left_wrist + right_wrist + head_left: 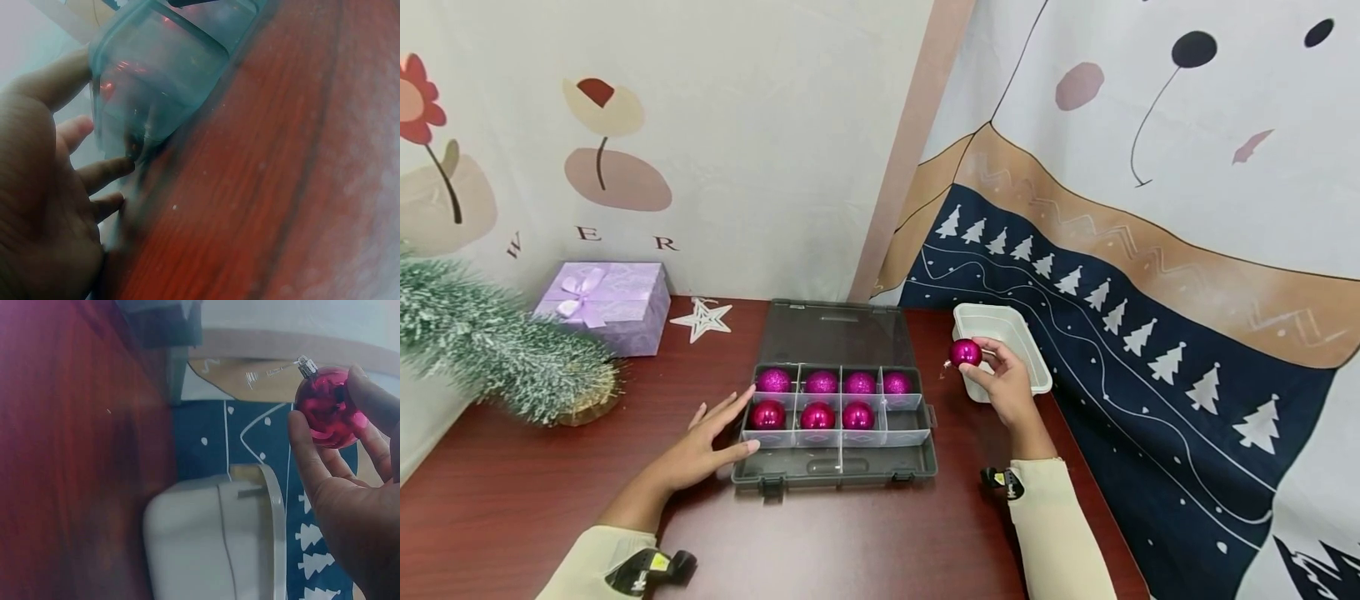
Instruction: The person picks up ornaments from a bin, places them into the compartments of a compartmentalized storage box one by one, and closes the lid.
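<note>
My right hand (1003,383) pinches a shiny magenta Christmas ball (966,352) between thumb and fingers, over the near left side of a white plastic tub (1041,367). In the right wrist view, the ball (331,406) shows its silver cap and a thin hanger. My left hand (703,446) rests with spread fingers against the left side of a clear grey divided box (887,462), its lid laid open at the back. Four glittery balls (821,382) fill the back row. Three shiny balls (817,415) sit in the middle row, whose right compartment holds none.
A frosted miniature pine tree (512,333) lies at the left, before a lilac gift box (617,308) with a bow. A white star ornament (702,320) lies behind the divided box. A printed cloth (1075,333) hangs along the table's right edge.
</note>
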A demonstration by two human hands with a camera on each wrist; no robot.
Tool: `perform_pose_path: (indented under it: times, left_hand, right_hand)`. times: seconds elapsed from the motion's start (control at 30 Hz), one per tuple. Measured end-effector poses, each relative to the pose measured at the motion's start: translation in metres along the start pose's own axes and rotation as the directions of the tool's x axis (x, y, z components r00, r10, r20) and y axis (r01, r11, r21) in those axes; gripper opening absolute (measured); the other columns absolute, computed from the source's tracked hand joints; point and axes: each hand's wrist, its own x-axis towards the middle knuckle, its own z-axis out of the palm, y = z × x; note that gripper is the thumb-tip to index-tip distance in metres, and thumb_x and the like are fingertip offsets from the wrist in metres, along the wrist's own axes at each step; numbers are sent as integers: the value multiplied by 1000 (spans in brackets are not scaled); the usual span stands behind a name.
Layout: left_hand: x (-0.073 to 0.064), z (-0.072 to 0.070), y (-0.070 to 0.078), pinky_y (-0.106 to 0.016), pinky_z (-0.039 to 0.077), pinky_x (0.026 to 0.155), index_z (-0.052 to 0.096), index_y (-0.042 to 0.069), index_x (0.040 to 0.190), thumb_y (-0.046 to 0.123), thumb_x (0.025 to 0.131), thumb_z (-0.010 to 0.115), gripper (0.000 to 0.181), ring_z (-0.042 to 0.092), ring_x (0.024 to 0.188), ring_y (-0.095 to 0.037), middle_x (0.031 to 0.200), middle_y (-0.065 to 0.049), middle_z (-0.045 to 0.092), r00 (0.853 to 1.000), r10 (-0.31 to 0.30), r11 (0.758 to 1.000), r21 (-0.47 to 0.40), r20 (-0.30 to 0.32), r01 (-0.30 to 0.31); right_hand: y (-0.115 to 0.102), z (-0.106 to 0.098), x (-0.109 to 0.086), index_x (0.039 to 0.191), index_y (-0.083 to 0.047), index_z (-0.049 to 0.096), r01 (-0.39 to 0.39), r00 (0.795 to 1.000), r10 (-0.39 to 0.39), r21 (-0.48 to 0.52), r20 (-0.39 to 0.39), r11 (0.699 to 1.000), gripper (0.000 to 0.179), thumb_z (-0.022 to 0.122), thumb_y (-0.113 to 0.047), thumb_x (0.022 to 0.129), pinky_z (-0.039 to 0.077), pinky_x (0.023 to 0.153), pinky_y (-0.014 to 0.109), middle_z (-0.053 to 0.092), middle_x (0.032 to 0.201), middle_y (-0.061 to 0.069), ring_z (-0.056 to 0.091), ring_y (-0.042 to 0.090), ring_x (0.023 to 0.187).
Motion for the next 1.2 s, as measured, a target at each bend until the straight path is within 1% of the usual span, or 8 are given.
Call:
perform_pose_path:
  times: [0.23,0.43,0.53,0.7,0.77,0.97,1.07,1.2]
  left_hand:
    - [0,0,0,-83,-7,128,33,18,173,32,98,78,89,21,160,-66,175,-27,35,1000,1,1000,-2,4,-1]
    - [-1,0,0,-83,-7,127,33,19,173,31,98,78,89,21,160,-66,175,-27,35,1000,4,1000,-10,4,-4]
    - [0,0,0,-83,-7,128,33,19,173,31,98,78,89,20,160,-66,175,-27,35,1000,5,1000,-13,2,-5]
    - [1,0,0,-83,-7,127,32,20,174,31,98,78,89,20,160,-66,175,-28,35,1000,6,1000,-10,3,-6]
    - [1,0,0,-83,-7,127,33,19,173,32,98,78,89,20,160,-66,175,-27,35,1000,6,1000,-7,5,-6]
    - [2,0,1,-83,-7,127,32,18,173,32,98,78,89,20,160,-66,175,-28,35,1000,6,1000,-6,8,-6]
    - [1,0,0,-83,-7,128,32,18,174,32,98,78,89,20,160,-66,175,-28,35,1000,2,1000,-8,7,-2]
    - [1,0,-1,-82,-8,129,32,20,174,32,98,78,89,20,161,-65,175,-27,35,1000,-2,1000,-10,9,2]
  right_hand:
    - [0,12,-16,142,9,61,-6,999,4,72,33,997,54,78,12,92,65,89,20,72,122,-10,71,3,110]
    - [4,24,-26,142,10,60,6,997,-14,103,81,995,53,78,13,92,65,93,22,72,126,-4,73,5,112]
    - [5,29,-31,141,9,61,24,995,-33,93,98,995,51,79,10,93,65,93,22,72,130,6,73,6,112]
    - [7,38,-40,138,9,62,58,987,-67,65,145,996,49,80,7,93,64,94,20,68,136,30,73,6,110]
    - [8,40,-42,137,9,62,72,983,-79,50,165,996,48,80,7,93,63,93,19,68,134,35,72,5,108]
    - [16,45,-46,132,5,64,142,964,-133,-26,229,989,45,83,5,91,59,87,19,72,121,33,70,6,103]
    - [23,47,-46,136,4,65,193,945,-170,-57,278,979,49,84,4,91,58,91,22,71,126,30,69,9,108]
    - [28,49,-46,141,3,68,252,929,-212,-96,304,963,54,84,4,90,56,96,27,68,136,25,65,9,116]
